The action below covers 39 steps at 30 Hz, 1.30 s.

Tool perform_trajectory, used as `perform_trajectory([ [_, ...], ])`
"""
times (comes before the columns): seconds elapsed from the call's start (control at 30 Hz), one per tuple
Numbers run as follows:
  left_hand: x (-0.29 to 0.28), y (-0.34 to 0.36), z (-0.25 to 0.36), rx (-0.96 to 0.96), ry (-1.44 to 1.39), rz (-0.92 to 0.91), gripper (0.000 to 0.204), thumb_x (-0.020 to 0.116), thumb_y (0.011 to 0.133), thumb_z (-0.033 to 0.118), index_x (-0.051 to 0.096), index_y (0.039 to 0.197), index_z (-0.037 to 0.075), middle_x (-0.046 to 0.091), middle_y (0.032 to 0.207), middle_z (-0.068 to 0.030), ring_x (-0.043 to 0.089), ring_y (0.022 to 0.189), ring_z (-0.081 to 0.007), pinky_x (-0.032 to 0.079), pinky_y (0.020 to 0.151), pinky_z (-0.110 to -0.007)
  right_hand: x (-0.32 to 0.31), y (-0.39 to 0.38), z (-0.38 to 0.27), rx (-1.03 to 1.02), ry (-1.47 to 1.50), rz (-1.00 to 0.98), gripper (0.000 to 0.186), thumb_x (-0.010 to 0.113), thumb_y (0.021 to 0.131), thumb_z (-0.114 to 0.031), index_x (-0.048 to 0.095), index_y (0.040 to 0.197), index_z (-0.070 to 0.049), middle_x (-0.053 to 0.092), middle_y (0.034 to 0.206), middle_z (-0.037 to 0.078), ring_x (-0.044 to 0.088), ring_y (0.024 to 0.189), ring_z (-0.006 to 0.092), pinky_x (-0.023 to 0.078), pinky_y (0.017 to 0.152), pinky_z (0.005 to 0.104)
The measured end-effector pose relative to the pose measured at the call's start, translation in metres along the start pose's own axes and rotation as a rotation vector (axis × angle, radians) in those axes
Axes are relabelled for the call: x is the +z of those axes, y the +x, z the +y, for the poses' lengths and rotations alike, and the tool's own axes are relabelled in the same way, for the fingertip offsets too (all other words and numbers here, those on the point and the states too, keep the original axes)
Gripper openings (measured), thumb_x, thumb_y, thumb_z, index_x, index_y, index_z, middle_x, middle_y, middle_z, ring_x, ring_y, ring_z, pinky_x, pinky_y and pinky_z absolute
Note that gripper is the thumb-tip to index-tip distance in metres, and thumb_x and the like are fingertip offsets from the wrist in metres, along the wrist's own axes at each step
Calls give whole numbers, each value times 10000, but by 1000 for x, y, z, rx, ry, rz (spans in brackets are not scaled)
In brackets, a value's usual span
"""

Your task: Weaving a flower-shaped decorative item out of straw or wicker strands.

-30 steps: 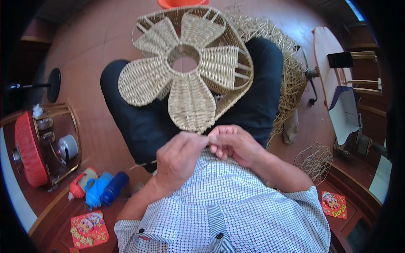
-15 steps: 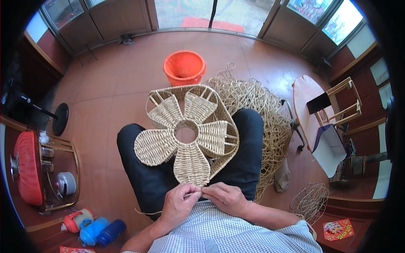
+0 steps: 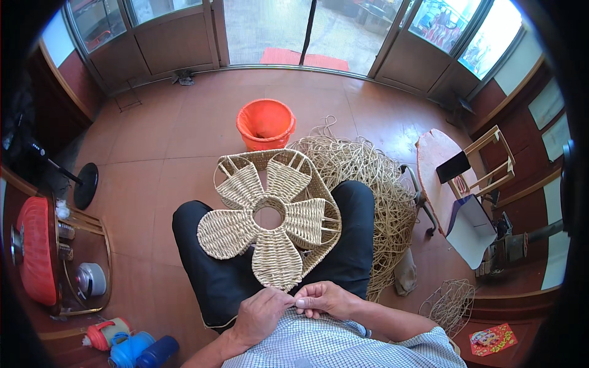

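On my lap lies a flower-shaped woven piece (image 3: 277,254) of tan cord, with several petals round an open ring. Its lower petals are filled with weaving; the upper and right ones show bare ribs at their outer ends. Behind it, a woven basket wall (image 3: 330,184) curves round the top and right. My left hand (image 3: 264,313) is closed just below the bottom petal, and a thin cord shows beside its forearm. My right hand (image 3: 328,299) pinches at the left hand's fingertips, thumb against forefinger. What lies between the fingertips is too small to make out.
An orange bucket (image 3: 265,124) stands ahead. A large heap of loose cord (image 3: 386,214) lies to my right, near a pink-topped table (image 3: 438,156) and a wooden frame (image 3: 500,153). At lower left are bottles (image 3: 132,348) and a rack with a kettle (image 3: 91,280).
The view has tilted, so the woven piece and bucket sit lower in the picture. My right hand has turned, its thumb and curled fingers now showing. Both hands remain together below the bottom petal.
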<state>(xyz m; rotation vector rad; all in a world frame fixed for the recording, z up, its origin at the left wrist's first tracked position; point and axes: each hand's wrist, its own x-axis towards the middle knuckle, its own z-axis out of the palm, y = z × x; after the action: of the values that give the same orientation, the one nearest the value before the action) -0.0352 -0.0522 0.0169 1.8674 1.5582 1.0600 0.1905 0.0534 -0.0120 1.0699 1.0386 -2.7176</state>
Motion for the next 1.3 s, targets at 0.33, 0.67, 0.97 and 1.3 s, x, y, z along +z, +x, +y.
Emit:
perform_trajectory([
  [0.33,21,-12,0,-56,-51,35,160,764,993,135,741,1144,89,704,1040,-74,767,880,-284,635,720,-396,21,-28,-9,-198,-459,252,205,645,1159,-230,613,1056,-55,593,783,5,533,610,85,446,558,271],
  [0.67,9,-7,1,-511,-449,0,164,740,1001,137,743,1044,-22,743,1002,-157,745,928,-295,579,845,-415,14,-16,19,-766,-1041,448,101,705,1056,-57,620,1075,-7,632,954,131,611,684,241,499,629,387],
  [0.97,17,-9,0,-555,-516,-47,196,741,981,160,751,1042,-26,761,967,-172,750,913,-297,576,834,-427,21,-12,12,-923,-1210,484,147,815,966,-55,699,1043,-7,715,957,138,696,830,285,557,709,392],
  [1.3,15,-4,4,-703,-633,-99,209,748,1009,170,765,1064,-31,772,920,-85,697,846,-143,560,792,-351,21,-13,16,-1001,-1314,522,246,905,861,-31,754,1056,-27,774,960,117,766,860,291,622,721,383],
])
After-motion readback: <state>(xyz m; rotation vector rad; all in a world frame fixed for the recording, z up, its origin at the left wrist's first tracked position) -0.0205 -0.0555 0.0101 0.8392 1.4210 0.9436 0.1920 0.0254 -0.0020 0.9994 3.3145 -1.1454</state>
